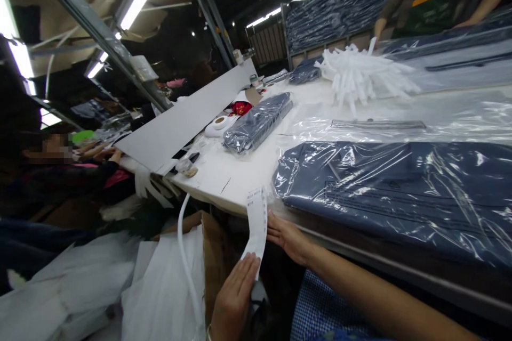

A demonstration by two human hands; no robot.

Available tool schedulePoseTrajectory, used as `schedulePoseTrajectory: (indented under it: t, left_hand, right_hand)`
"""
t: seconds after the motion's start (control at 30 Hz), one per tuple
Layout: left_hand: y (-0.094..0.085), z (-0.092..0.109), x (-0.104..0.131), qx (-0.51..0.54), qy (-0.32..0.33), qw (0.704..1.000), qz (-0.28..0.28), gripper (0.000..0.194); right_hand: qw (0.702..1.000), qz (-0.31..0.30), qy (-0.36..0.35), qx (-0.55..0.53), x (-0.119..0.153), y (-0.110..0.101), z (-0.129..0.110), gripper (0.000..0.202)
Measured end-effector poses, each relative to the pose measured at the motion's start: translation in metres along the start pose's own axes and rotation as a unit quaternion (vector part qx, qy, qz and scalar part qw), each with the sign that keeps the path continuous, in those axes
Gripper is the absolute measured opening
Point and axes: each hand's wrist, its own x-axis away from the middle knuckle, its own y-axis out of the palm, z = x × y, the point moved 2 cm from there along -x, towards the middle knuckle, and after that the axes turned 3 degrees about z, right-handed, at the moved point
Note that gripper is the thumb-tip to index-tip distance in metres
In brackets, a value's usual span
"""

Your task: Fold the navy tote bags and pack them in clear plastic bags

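A white strip of printed labels [257, 218] hangs off the front edge of the table, its upper end lying by the packed garment. My left hand [236, 295] is closed on the lower part of the strip, with the fingers pressed together over it. At the strip's right edge, my right hand [290, 237] grips it with thumb and fingertips; part of those fingertips is hidden. Right beside the strip lies a large dark blue garment in a clear plastic bag [384, 186]. Below my left hand is a dark shape that I cannot make out.
Farther back on the white table [216, 176] are a folded bagged garment [260, 122], a label roll [219, 123] and a heap of white strips [356, 77]. A co-worker [436, 5] stands across the table; another person [60, 165] is at left. A cardboard box [214, 250] stands below.
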Motion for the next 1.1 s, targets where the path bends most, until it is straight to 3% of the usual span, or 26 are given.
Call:
schedulePoseTrajectory:
  t: [0.1,0.2,0.33,0.53,0.6,0.67,0.77,0.9,1.1]
  left_hand:
    - [-0.018,0.032,0.016,0.012,0.022,0.999,-0.020,0.051]
    - [-0.025,0.051,0.025,0.028,0.030,0.999,-0.036,0.047]
    - [-0.023,0.066,0.027,0.037,0.028,0.998,-0.048,0.041]
    - [-0.032,0.080,0.007,0.164,0.060,0.977,-0.118,0.041]
    - [-0.037,0.077,-0.010,0.205,-0.008,0.973,-0.106,0.040]
    - [-0.037,0.068,-0.031,0.200,-0.136,0.970,-0.027,0.033]
    - [-0.028,0.052,-0.063,0.191,-0.288,0.934,0.090,0.022]
    - [-0.008,0.039,-0.090,0.242,-0.345,0.903,0.088,0.019]
    - [0.001,0.036,-0.091,0.269,-0.370,0.885,0.082,0.024]
  right_hand:
    - [0.998,0.051,0.018,-0.014,-0.009,0.000,0.008,0.047]
    - [0.997,0.044,0.043,0.041,-0.003,0.000,0.014,0.048]
    - [0.995,0.019,0.003,0.099,0.009,-0.001,0.020,0.048]
    - [0.988,0.091,-0.002,0.121,0.019,-0.016,0.022,0.041]
    - [0.995,0.075,-0.011,0.070,0.025,-0.014,0.018,0.042]
    - [0.998,0.062,-0.018,0.016,0.034,-0.011,0.013,0.043]
    - [0.998,0.057,-0.017,-0.014,0.049,-0.004,0.007,0.046]
    - [0.998,0.039,-0.057,-0.011,0.064,0.001,0.001,0.048]
    - [0.996,0.030,-0.081,0.027,0.071,0.000,-0.003,0.041]
